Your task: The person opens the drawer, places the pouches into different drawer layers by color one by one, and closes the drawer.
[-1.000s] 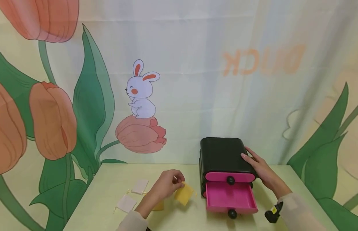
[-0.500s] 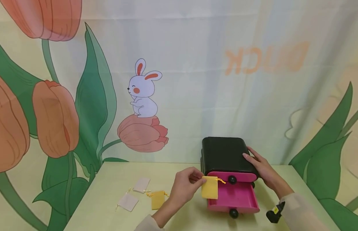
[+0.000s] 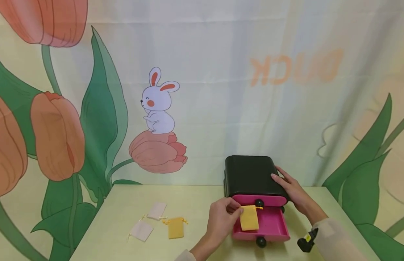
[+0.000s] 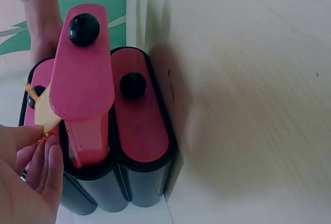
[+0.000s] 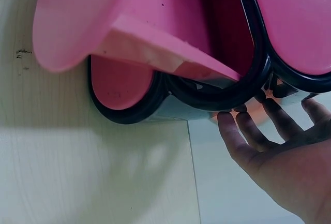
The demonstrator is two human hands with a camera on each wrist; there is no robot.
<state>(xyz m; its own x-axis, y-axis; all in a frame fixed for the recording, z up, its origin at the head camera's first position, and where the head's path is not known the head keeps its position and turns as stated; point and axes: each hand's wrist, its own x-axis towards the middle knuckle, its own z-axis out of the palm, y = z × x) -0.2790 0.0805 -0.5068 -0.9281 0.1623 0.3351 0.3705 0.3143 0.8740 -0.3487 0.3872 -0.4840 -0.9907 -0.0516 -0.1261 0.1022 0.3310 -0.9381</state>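
Pinching a yellow pouch (image 3: pixel 249 219), the left hand (image 3: pixel 221 219) is holding it above the open drawer (image 3: pixel 271 222), not yet laid down. The right hand (image 3: pixel 291 189) is touching the cabinet (image 3: pixel 252 174) with extended fingers; three more pouches (image 3: pixel 176 229) are lying on the table (image 3: pixel 202 192).

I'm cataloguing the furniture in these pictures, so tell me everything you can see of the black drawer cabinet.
The cabinet is black, plastic-looking and round-edged, with three stacked levels. Its middle drawer is pulled out; the top drawer and bottom drawer look shut. Each pink front has a round black knob. It stands on the table, near the printed curtain. The right hand touches its right side.
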